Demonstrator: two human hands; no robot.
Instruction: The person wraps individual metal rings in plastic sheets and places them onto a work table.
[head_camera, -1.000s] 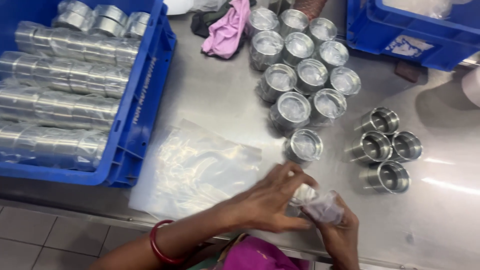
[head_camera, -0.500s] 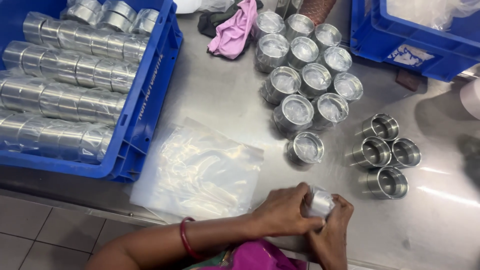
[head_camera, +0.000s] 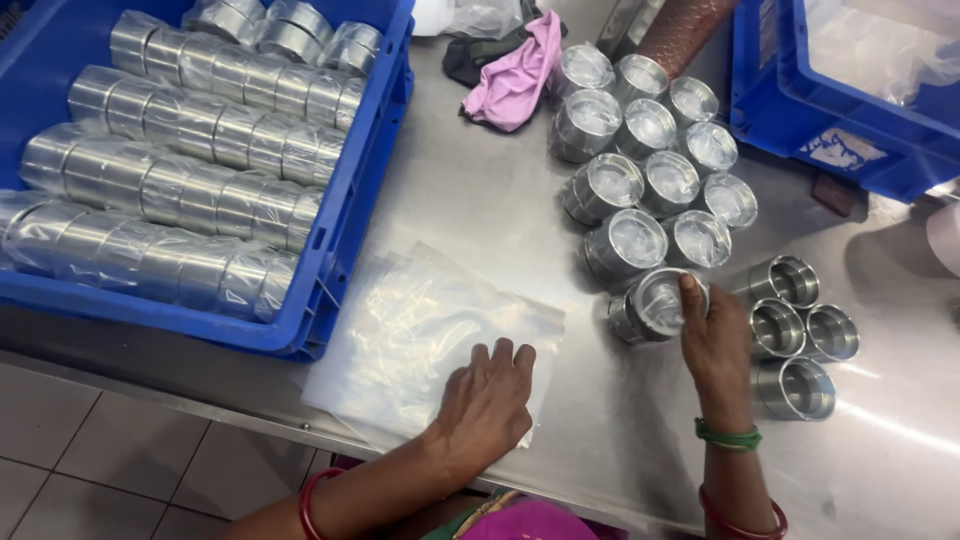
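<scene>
A bagged metal cup (head_camera: 652, 305) is gripped at its rim by the right hand (head_camera: 715, 335), fingers curled over its top edge, just right of the frame's centre. It rests on the steel counter (head_camera: 480, 215) at the lower end of a cluster of bagged cups (head_camera: 650, 165) running toward the upper middle. The left hand (head_camera: 487, 400) is laid flat, fingers spread, on a stack of clear plastic bags (head_camera: 420, 330) at the lower centre. Four unwrapped cups (head_camera: 800, 325) are set just right of the right hand. A blue crate (head_camera: 330, 270) filled with wrapped rows of cups occupies the upper left; a second blue crate (head_camera: 800, 110) sits at the upper right, and a pink cloth (head_camera: 515, 75) lies at the top centre.

The wrapped cup is probably slick under its film, so it could slip from the fingers or be knocked against its close-packed neighbours, toppling them. The top bags could slide off the stack under the pressing palm, since they lie near the counter's edge.
</scene>
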